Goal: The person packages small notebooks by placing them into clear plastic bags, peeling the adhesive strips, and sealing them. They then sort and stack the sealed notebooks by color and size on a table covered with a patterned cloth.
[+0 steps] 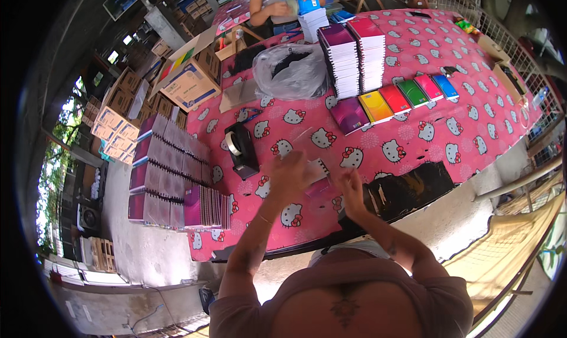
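A small spiral notebook (319, 186) with a purple-pink cover lies on the table between my hands, blurred and partly hidden. My left hand (287, 168) is at its left side, smeared by motion, so its fingers are unclear. Just right of the notebook, my right hand (352, 193) is raised with its fingers drawn together; anything in them is too small to make out. A black tape dispenser (242, 155) with a roll of tape stands to the left of my left hand. Beyond my hands lies a row of notebooks, including a purple one (348, 115) and a yellow one (376, 106).
Tall notebook stacks (372, 54) stand behind the row, beside a clear plastic bag (292, 72). More notebook stacks (162, 172) line the table's left edge. Cardboard boxes (189, 81) stand beyond them. Across the table, a person (283, 7) handles a blue-covered notebook stack. Black torn covering (407, 190) shows near my right arm.
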